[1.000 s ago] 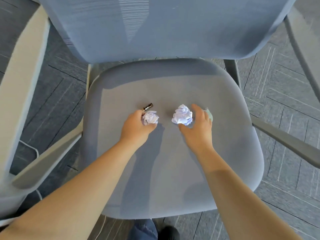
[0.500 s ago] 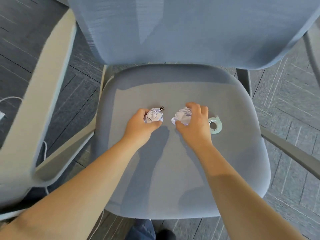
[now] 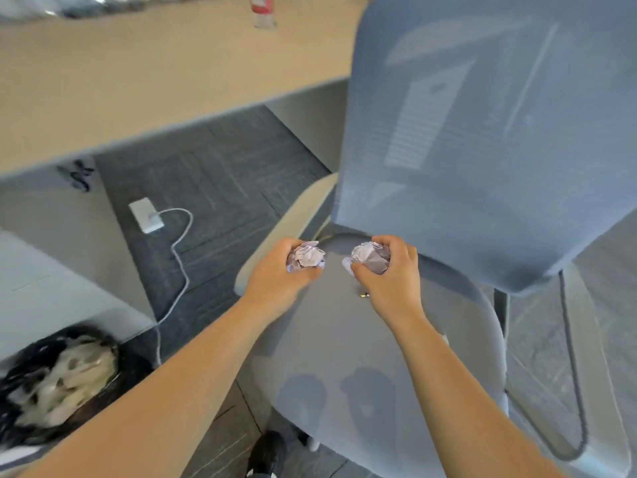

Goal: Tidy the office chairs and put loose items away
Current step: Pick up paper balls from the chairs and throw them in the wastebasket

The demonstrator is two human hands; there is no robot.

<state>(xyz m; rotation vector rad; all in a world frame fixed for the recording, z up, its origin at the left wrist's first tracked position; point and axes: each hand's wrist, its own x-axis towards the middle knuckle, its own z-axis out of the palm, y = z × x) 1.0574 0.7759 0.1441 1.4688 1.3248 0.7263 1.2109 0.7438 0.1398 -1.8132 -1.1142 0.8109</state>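
Observation:
A grey-blue office chair fills the right side, its seat [image 3: 362, 339] below its mesh back [image 3: 482, 150]. My left hand [image 3: 279, 281] is closed around a crumpled paper ball [image 3: 305, 258], lifted above the seat's rear left. My right hand [image 3: 393, 274] grips a second crumpled paper ball [image 3: 368, 258] beside it. A small dark battery [image 3: 363, 294] lies on the seat, partly hidden under my right wrist. The tape roll is not in sight.
A waste bin with a black liner [image 3: 58, 377] holding crumpled paper stands at lower left. A wooden desk [image 3: 138, 81] spans the top left, a bottle [image 3: 262, 10] on it. A white charger and cable [image 3: 151, 215] lie on the carpet. The chair's armrest [image 3: 286, 222] is left of my hands.
Both hands have closed on the paper balls and lifted them off the seat. My view has swung left and up, bringing the desk and bin into sight.

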